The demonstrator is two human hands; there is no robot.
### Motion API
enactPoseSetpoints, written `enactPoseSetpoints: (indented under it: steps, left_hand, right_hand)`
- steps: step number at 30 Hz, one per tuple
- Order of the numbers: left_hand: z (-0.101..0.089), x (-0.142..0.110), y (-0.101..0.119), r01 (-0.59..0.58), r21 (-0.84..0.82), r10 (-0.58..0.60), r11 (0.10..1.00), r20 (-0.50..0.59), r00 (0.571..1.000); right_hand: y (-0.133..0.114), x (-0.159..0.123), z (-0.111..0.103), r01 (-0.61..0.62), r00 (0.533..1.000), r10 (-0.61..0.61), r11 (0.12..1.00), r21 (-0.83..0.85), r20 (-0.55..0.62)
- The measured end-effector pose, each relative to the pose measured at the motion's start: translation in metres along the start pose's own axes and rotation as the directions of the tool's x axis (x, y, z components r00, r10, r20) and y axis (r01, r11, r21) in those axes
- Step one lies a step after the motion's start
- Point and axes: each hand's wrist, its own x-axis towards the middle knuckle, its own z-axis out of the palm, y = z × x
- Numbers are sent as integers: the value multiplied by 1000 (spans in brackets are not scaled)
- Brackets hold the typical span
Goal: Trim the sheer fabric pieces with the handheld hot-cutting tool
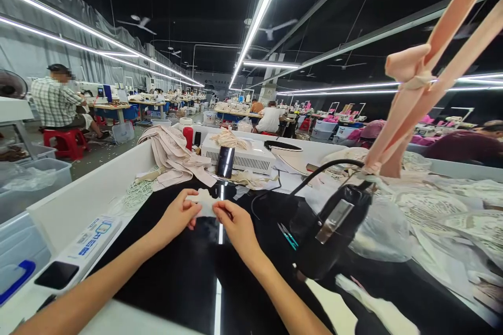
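A small cream fabric piece (pixel 204 202) is held up between my two hands above the glossy black work surface (pixel 176 277). My left hand (pixel 181 210) pinches its left edge, fingers partly curled. At the opposite edge, my right hand (pixel 234 218) grips it between thumb and forefinger. Just beyond the fabric stands a black cylinder (pixel 225 162). Right of my hands lie teal-handled thread snips (pixel 288 236). A black cutting machine (pixel 334 230), or something of that shape, stands farther right with peach fabric strips (pixel 408 115) tied above it.
Draped beige fabric (pixel 173 154) lies at the back left, beside a white vented box (pixel 251 154). A phone (pixel 57 275) and a long white carton (pixel 94 243) line the left edge. Lace pieces (pixel 436 204) pile up at right. A seated person (pixel 58 97) works at far left.
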Motion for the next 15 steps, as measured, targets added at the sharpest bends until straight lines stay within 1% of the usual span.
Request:
enactPoseSetpoints:
  steps: [3,6,10,15]
  left_hand:
    - [-5,31,3,-16,175,29,984,-71,997]
    - [-8,52,5,-27,361,63,932,-88,994]
    - [-9,61,5,-52,579,105,814,-58,993]
    - [-7,64,-4,-65,748,117,661,-16,993]
  right_hand:
    - [5,24,9,15,998,-24,990,-138,-63]
    - [11,42,14,-2,996,-24,957,-291,-85]
    - [18,53,19,-41,997,9,884,-466,-70]
    - [22,54,27,-54,999,44,807,-588,-32]
